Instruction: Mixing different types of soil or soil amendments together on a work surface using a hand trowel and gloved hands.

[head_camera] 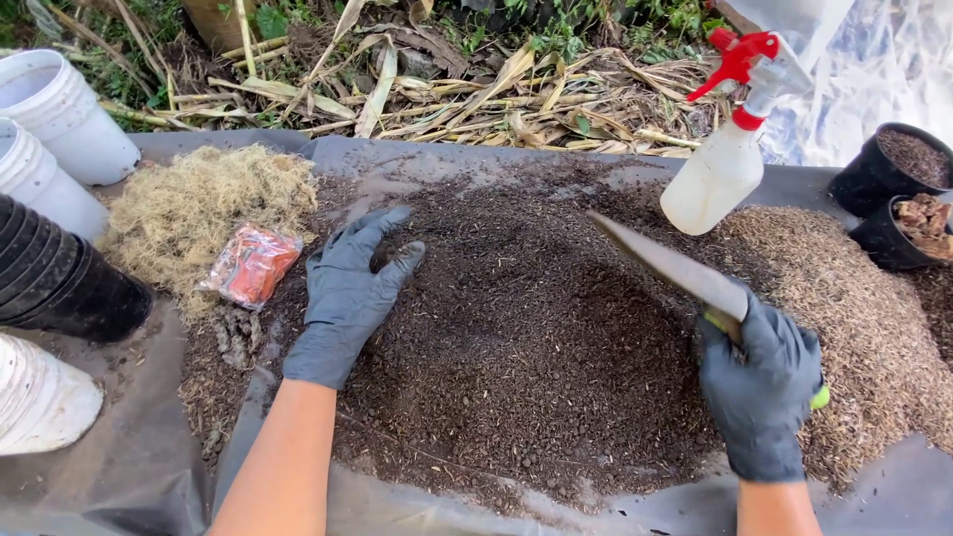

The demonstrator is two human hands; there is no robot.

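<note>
Two gloved hands over one broad mound of dark potting mix (536, 337), crumbly and moist-looking, spread across a grey sheet (129, 476). Far left: white buckets (60, 114) and a stack of black nursery pots (60, 283) lying on its side. Next along, a clump of pale dried moss (199, 203) with an orange plastic packet (250, 263) at its edge. Now the left hand (347, 293), dark glove, fingers splayed wide and flat, pressing onto the left side of the mix, gripping nothing. Right of centre, the right hand (759, 392) is wrapped tight around a green handle; the long blade of this garden knife (670, 263) angles up-left above the soil, tip possibly just clear of it. Behind, a white spray bottle (715, 174) with red trigger, tan husks (844, 288), and two filled black pots (893, 199).
</note>
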